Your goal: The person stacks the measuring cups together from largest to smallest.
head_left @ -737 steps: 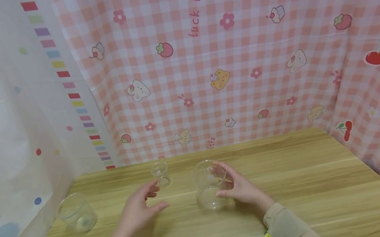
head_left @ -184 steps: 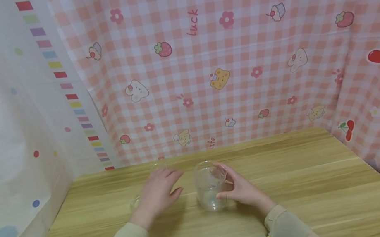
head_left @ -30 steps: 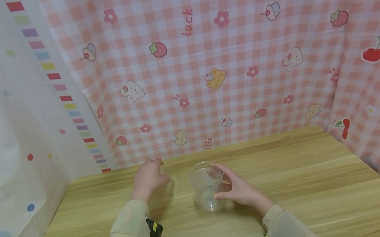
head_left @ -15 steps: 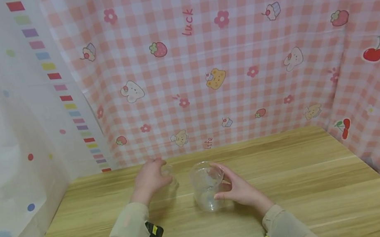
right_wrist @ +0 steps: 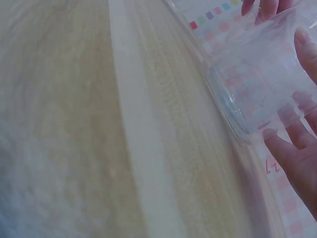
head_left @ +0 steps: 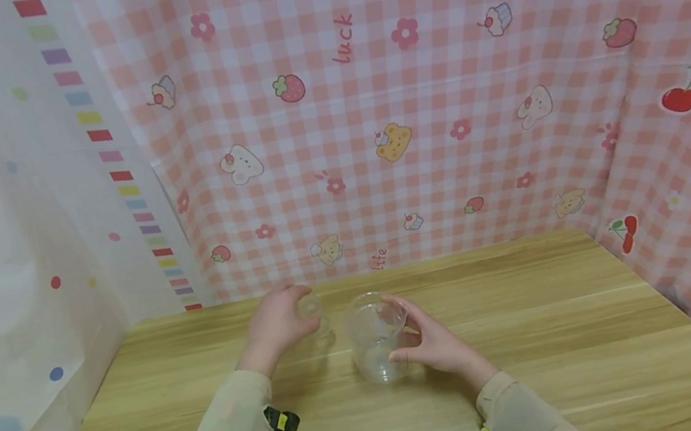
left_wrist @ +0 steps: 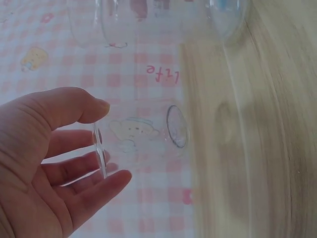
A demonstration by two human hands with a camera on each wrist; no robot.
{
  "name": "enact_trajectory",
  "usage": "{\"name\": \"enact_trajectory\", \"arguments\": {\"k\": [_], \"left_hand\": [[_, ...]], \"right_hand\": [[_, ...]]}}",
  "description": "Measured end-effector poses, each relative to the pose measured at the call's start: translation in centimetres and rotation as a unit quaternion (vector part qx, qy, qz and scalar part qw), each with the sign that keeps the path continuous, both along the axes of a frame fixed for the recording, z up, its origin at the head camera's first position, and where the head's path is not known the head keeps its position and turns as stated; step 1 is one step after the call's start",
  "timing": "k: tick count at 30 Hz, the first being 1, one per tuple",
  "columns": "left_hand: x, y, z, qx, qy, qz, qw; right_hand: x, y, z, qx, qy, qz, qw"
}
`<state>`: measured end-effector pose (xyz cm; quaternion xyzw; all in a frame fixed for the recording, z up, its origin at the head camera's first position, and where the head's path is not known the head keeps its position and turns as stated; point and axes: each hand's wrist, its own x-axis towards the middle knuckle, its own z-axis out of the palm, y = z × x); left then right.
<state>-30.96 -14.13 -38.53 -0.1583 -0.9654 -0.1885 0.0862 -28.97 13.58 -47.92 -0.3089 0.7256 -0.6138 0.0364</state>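
My left hand [head_left: 277, 324] pinches a small clear cup [head_left: 313, 312] by its rim, between thumb and fingers. In the left wrist view this small cup [left_wrist: 143, 131] is upright, its base close to the tabletop and seemingly just above it. To its right, my right hand [head_left: 431, 338] holds a larger clear cup [head_left: 373, 340] from the side, fingers behind and thumb in front. That cup stands upright on the table. Extra rim and base lines show inside it, as of nested clear cups; how many, I cannot tell. The right wrist view shows fingers against the large cup's wall [right_wrist: 257, 74].
The wood-grain table [head_left: 546, 349] runs back to a pink checked cloth [head_left: 482, 170] hung behind it. A white patterned cloth [head_left: 1, 288] hangs on the left. Black wrist cameras [head_left: 282, 423] are strapped to both sleeves.
Over the last second the left hand shifts the small cup slightly rightward, toward the large cup. The wide cup at far left long ago is gone; inner lines now show in the large cup.
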Motion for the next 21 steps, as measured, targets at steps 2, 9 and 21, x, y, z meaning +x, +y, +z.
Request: {"name": "enact_trajectory", "arguments": {"k": [2, 9, 21], "left_hand": [[0.1, 0.2, 0.1, 0.002, 0.002, -0.002, 1.0000], [0.7, 0.5, 0.9, 0.003, 0.020, -0.013, 0.9997], [1.7, 0.9, 2.4, 0.003, 0.035, -0.027, 0.9990]], "right_hand": [[-0.1, 0.0, 0.0, -0.003, 0.006, 0.003, 1.0000], [-0.2, 0.0, -0.1, -0.003, 0.004, 0.001, 1.0000], [-0.1, 0.0, -0.2, -0.009, 0.003, 0.003, 0.9999]]}}
